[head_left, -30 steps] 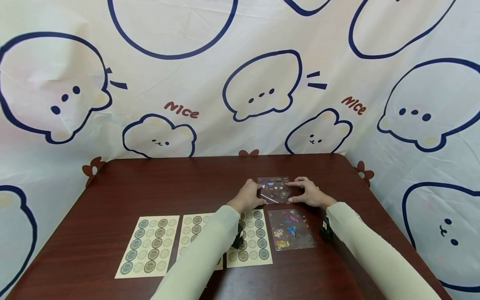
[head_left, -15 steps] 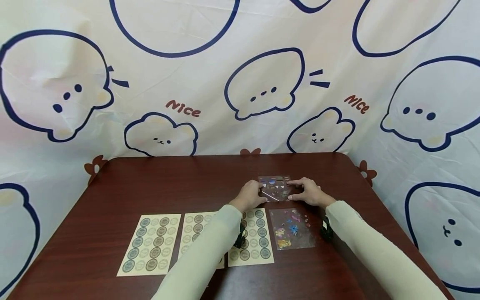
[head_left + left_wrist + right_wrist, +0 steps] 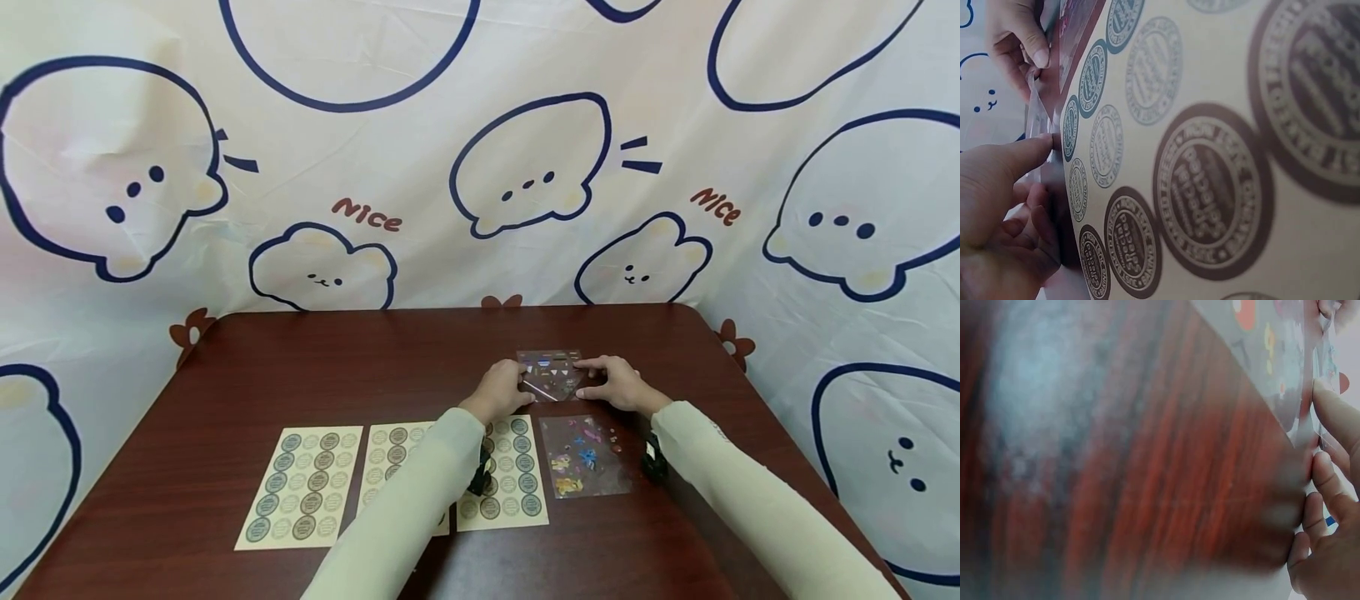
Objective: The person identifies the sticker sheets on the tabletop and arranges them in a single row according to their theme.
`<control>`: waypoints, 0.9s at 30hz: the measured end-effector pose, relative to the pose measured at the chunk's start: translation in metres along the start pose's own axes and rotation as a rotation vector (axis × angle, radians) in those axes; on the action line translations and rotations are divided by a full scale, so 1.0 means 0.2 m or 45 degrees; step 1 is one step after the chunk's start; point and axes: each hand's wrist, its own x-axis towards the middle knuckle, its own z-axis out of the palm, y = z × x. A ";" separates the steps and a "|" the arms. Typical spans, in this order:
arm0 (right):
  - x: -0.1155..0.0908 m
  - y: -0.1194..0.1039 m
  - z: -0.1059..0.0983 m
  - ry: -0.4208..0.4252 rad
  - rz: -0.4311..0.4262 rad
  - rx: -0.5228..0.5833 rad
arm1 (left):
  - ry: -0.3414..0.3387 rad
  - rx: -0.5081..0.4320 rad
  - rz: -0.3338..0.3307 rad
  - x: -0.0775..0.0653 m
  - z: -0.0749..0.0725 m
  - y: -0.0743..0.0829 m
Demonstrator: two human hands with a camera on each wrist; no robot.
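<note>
A clear sticker sheet [image 3: 552, 373] with small printed shapes lies near the far side of the table, between both hands. My left hand [image 3: 497, 390] pinches its left edge with thumb and fingers. At the right edge, my right hand [image 3: 617, 385] grips the sheet between thumb and forefinger. In the left wrist view, the right hand [image 3: 1019, 44] pinches a corner of the clear plastic. Below it on the table rests a second clear sheet [image 3: 585, 458] with colourful stickers, touched by neither hand.
Cream sheets of round label stickers [image 3: 298, 487] lie in a row on the dark wooden table [image 3: 360, 358]. The left forearm passes over the middle sheet [image 3: 382, 450] and partly hides the right one [image 3: 517, 492]. A patterned cloth [image 3: 420, 192] hangs behind the table.
The whole view has shifted slightly as the head moved. Both hands stay at the edges of the clear sticker sheet, which keeps its place.
</note>
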 end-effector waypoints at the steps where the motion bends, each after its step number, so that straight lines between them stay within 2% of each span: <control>1: 0.00 0.00 0.00 0.002 -0.001 0.002 | -0.003 -0.005 -0.005 0.00 0.00 0.00; 17: 0.00 0.01 0.02 -0.025 -0.029 0.109 | -0.015 -0.017 0.007 0.00 -0.01 -0.01; 27: 0.01 0.01 0.01 -0.056 -0.075 0.175 | -0.020 -0.098 0.043 -0.01 -0.01 -0.02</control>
